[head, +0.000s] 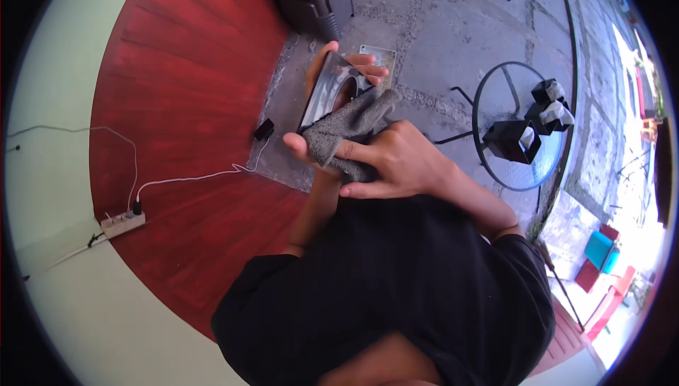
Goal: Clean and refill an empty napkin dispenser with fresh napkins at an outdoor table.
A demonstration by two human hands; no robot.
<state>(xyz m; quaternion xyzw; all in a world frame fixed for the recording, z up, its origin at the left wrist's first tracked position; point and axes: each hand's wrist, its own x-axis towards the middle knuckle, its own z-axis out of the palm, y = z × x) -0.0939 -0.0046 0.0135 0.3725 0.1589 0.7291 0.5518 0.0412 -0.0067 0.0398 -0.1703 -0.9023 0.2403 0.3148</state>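
My left hand holds a glossy black panel-like holder with a rounded cutout, tilted in front of my chest. Fingertips show around its edges, while the palm is hidden behind it. Bunched in my right hand is a grey fabric cloth, pressed against the holder's lower part. My right index finger points across the cloth, and the thumb sits below it. The cloth covers part of the cutout.
On the right, a round glass table bears several black boxes with white tissue. Dark stacked chairs stand ahead by the red wall. A white cable runs from a power strip to a black device.
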